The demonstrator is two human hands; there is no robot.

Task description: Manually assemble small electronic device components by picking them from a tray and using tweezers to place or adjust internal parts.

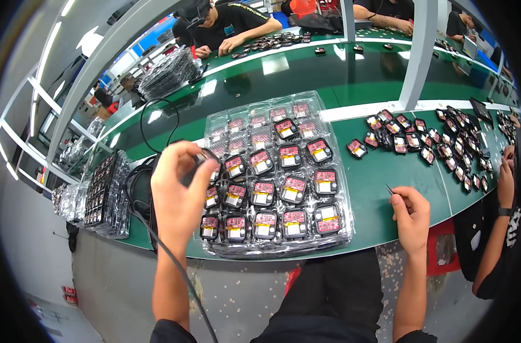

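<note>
— With left hand (pixel 179 186), nearest: holding what?
— Pinching small dark piece (pixel 208 153), mostly hidden, over left side of clear tray (pixel 344 228).
— And with right hand (pixel 412 217)?
— Gripping thin tool (pixel 389 189), mostly covered; cannot tell kind.

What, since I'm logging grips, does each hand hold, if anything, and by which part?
Left hand: a small dark piece, apparently pinched by its edge; kind unclear. Right hand: a thin dark tool, gripped behind its protruding tip.

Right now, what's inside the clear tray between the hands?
The clear tray holds black cases with red boards, filling its nearest row. Farther back, reddish shapes show through; can't tell what. The left hand covers part of the left side.
</note>
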